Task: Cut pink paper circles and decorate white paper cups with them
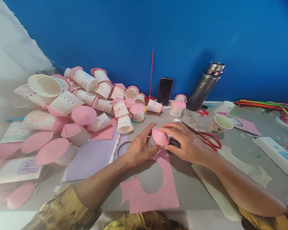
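Held between both hands just past the middle of the counter: a small paper cup capped with a pink paper cone. Tilted, long axis running roughly left to right, cone end toward the right hand, cup body tucked into the left hand. Left grip closed round the cup wall, thumb over the top; right grip pinching the cone's rim with fingertips above and thumb below. Both equally near, one at each end.

Thin matte paper, smooth, lightly curved, cone edge soft and easily creased; cup stiffer, white with faint markings. Directly below, flat on the grey surface, a pink sheet with a round hole cut out. Red-handled scissors just beyond the right wrist, a white marker beside the left. Far left, a loose heap of cone-capped cups.
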